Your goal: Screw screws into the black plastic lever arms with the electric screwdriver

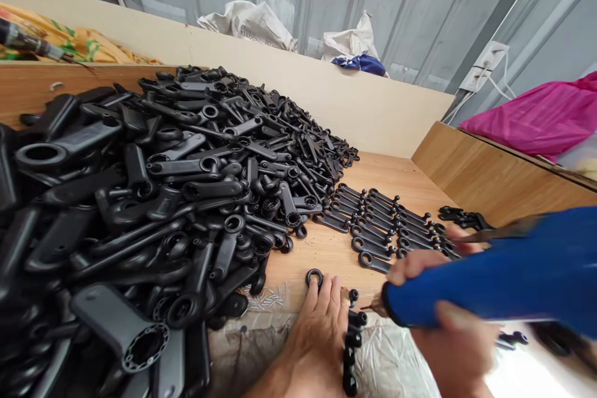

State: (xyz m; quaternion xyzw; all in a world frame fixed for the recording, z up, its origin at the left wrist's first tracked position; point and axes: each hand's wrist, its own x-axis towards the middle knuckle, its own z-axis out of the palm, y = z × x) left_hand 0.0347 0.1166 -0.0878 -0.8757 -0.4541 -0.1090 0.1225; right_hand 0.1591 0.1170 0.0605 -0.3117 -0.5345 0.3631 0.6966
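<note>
My left hand (321,317) lies over a row of black crank handles at the front, its fingers close together and pressing on them. One handle's ring end (314,276) shows beyond my fingertips, and several round black knobs (353,340) stick out on the hand's right side. In my right hand (459,339) is a blue electric screwdriver (466,283), blurred by motion. Its thin bit points left, close to the knobs; whether it touches one I cannot tell. Small silver screws (268,298) lie loose left of my left hand.
A big heap of black crank handles (186,186) fills the left side. Other handles (375,224) lie in neat rows on the wooden table (380,168). A wooden side board (508,180) stands at right, with a pink bag (536,115) beyond it. Plastic sheeting (392,357) covers the front.
</note>
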